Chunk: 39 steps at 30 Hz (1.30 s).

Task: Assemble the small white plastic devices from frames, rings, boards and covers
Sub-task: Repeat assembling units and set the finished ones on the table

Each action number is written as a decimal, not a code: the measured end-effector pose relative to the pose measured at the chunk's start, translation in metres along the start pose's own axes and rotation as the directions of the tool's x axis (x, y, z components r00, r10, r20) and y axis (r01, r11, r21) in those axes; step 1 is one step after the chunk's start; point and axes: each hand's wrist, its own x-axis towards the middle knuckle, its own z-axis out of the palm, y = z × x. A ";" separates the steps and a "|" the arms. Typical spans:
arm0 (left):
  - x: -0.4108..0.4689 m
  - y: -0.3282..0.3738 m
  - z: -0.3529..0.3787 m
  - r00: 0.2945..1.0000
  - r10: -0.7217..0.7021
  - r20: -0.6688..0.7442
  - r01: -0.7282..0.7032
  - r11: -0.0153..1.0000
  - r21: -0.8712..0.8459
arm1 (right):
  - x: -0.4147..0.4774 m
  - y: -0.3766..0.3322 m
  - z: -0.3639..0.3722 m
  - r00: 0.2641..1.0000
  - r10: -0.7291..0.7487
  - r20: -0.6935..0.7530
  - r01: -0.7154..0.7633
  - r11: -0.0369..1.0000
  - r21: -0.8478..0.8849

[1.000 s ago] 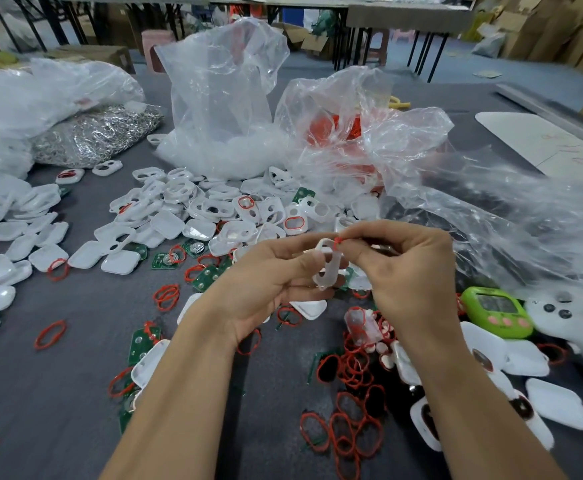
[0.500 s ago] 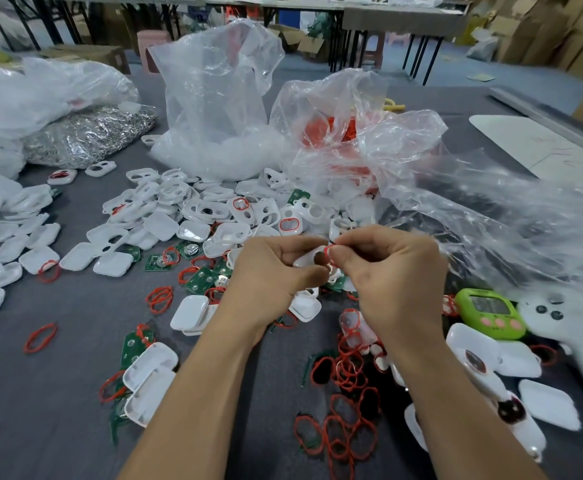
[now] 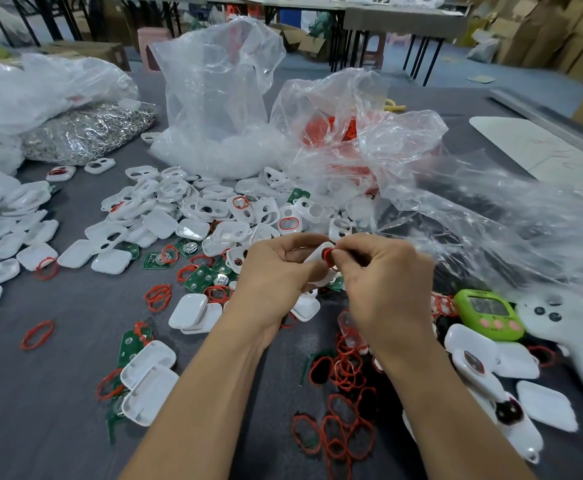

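Observation:
My left hand [image 3: 276,271] grips a white plastic frame [image 3: 317,263] above the table's middle. My right hand [image 3: 383,282] pinches a red ring [image 3: 328,253] against the frame's top end. Most of the frame is hidden by my fingers. Beyond the hands lies a heap of white frames [image 3: 213,206], some with red rings fitted. Green boards [image 3: 200,277] lie just left of my hands. White covers [image 3: 189,310] are scattered around. Loose red rings [image 3: 338,434] are piled near my right forearm.
Clear plastic bags [image 3: 220,98] stand at the back, one with red rings [image 3: 321,129] inside. A bag of silver metal parts [image 3: 85,133] lies back left. A green handheld gadget [image 3: 487,315] and a white controller [image 3: 567,337] lie at the right. Finished white devices [image 3: 511,420] sit near my right forearm.
My hands have closed in around the frame, which now shows less. The right fingers press the red ring onto its upper end.

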 end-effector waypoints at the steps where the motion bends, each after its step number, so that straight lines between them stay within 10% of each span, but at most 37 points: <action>1: 0.000 0.000 0.001 1.000 -0.001 -0.013 0.001 1.000 -0.016 | 0.000 0.000 0.000 1.000 -0.001 0.003 0.001 1.000 -0.015; 23: -0.008 0.000 0.004 0.993 0.113 0.021 -0.115 0.982 0.148 | -0.006 -0.013 0.001 0.998 -0.002 0.066 0.012 0.987 -0.160; 39: -0.001 0.001 -0.001 0.996 -0.024 -0.086 0.021 0.999 -0.032 | 0.001 -0.007 -0.013 0.975 0.096 0.201 -0.123 0.984 0.126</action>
